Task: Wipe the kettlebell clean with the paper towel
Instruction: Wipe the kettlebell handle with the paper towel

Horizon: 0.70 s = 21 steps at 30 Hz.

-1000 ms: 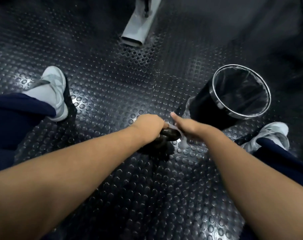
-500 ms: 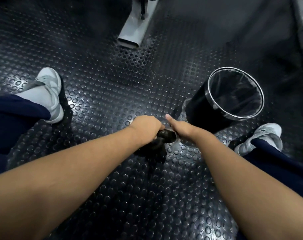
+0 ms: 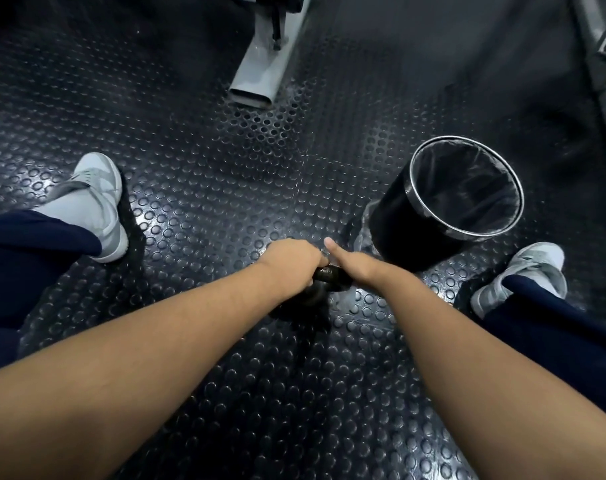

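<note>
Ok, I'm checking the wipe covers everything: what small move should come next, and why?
Probably slide the right hand down off the handle toward the kettlebell body. The left hand grips the handle's left end, steadying it; the right hand sits at the handle's right end, so the dark body below may need wiping. The paper towel is hidden under that hand.

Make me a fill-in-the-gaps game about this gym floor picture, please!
1. The left hand grips the handle of the black ____.
2. The right hand sticks its ____ out straight.
3. The black bin stands on the person's ____ side.

Missing words: kettlebell; thumb; right.
</note>
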Available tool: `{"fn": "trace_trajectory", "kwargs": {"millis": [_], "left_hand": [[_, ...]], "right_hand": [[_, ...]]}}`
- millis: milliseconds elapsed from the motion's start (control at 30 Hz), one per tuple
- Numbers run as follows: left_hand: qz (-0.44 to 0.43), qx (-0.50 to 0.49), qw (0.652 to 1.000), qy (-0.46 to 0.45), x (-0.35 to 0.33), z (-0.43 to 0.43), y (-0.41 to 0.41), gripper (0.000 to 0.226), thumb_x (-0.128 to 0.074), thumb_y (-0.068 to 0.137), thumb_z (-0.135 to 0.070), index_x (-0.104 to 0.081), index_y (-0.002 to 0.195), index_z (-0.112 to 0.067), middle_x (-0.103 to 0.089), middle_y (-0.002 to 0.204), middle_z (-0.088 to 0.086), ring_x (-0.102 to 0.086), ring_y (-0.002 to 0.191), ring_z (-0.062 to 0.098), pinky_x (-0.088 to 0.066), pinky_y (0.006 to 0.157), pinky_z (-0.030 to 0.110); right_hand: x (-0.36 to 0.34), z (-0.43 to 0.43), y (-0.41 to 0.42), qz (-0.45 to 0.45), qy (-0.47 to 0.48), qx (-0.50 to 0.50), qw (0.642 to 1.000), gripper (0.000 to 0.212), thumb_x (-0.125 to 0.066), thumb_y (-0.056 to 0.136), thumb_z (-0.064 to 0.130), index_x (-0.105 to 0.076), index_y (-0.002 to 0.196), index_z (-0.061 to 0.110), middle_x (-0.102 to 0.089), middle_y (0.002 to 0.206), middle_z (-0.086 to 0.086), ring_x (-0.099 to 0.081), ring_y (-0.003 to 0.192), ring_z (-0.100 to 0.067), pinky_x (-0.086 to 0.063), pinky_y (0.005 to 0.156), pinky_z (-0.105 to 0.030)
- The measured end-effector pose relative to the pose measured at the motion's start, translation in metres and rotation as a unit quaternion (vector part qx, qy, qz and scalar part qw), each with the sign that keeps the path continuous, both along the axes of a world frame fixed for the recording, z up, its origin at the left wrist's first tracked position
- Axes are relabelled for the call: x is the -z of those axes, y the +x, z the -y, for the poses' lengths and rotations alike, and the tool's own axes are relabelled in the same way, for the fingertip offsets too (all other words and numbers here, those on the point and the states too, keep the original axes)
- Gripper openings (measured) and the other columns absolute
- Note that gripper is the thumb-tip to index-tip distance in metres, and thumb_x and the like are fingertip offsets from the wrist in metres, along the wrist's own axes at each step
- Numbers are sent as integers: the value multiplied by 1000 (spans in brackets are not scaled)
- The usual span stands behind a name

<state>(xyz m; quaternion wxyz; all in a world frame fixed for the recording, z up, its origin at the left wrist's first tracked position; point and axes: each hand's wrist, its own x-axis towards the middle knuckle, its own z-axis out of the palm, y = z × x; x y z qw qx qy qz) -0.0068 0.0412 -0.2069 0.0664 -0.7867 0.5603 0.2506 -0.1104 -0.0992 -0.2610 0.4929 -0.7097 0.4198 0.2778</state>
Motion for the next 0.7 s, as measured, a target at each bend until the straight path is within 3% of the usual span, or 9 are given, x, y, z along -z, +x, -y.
{"fn": "trace_trajectory", "kwargs": {"millis": [67, 133, 167, 200, 300, 400, 433, 633, 700], "left_hand": [[-2, -1, 1000, 0, -1, 0, 0, 38, -61, 101, -18, -62, 136, -34, -65, 99, -3, -67, 96, 23, -57, 80, 38], [-1, -2, 1000, 2, 0, 0, -1, 38, -60, 101, -18, -63, 134, -34, -61, 93, -5, -68, 94, 23, -58, 82, 39], [1, -1, 1000, 5, -1, 0, -1, 37, -60, 101, -18, -63, 134, -34, -60, 92, -5, -68, 93, 24, -58, 81, 39], [5, 1, 1000, 8, -1, 1, -1, 37, -60, 101, -19, -62, 134, -34, -59, 92, -5, -68, 94, 24, -58, 80, 39], [8, 3, 1000, 6, -2, 2, -2, 37, -61, 101, -20, -63, 135, -33, -62, 96, -3, -68, 98, 25, -56, 79, 38], [6, 5, 1000, 7, -3, 4, -2, 36, -64, 99, -21, -64, 133, -33, -67, 101, -2, -69, 99, 25, -56, 81, 39], [0, 4, 1000, 11, -2, 4, -1, 35, -65, 99, -21, -64, 132, -33, -69, 102, -2, -69, 98, 24, -57, 81, 38], [-9, -3, 1000, 11, 2, 3, 2, 42, -66, 98, -21, -62, 137, -37, -71, 107, -1, -70, 100, 24, -59, 86, 39], [-5, 3, 1000, 14, 5, 5, 3, 45, -66, 98, -21, -60, 140, -37, -72, 112, 0, -70, 104, 25, -59, 88, 40]], "right_hand": [[-2, 7, -1, -11, 33, 10, 999, 112, -33, 73, 103, -64, 139, 17, -67, 136, -7, -60, 130, -28, -43, 116, -37], [-7, 16, -2, -17, 30, 18, 999, 83, -34, 88, 90, -70, 101, 17, -75, 85, -2, -72, 82, -16, -56, 73, -16], [-11, 19, 0, -15, 26, 32, 999, 72, -33, 94, 83, -63, 84, 18, -70, 68, 1, -68, 62, -14, -52, 56, -17], [-15, 20, 0, -11, 22, 45, 999, 71, -33, 95, 82, -59, 77, 18, -67, 61, 0, -64, 55, -15, -49, 53, -22], [-9, 13, 4, -12, 43, 48, 998, 84, -34, 85, 92, -69, 85, 15, -74, 83, -7, -69, 75, -22, -52, 69, -32], [9, 4, 0, -3, 34, 63, 997, 102, -34, 82, 95, -67, 133, 13, -65, 138, -13, -61, 125, -30, -44, 112, -48], [8, -2, -3, 12, 20, 72, 997, 101, -33, 85, 93, -63, 141, 13, -61, 144, -13, -57, 131, -30, -40, 115, -49], [16, 2, -13, 15, 35, 101, 994, 119, -34, 59, 110, -64, 140, 27, -60, 143, 4, -55, 133, -25, -38, 117, -49], [12, 11, -11, 3, 17, 84, 996, 113, -31, 52, 113, -76, 110, 27, -70, 120, 1, -61, 117, -24, -43, 111, -47]]}}
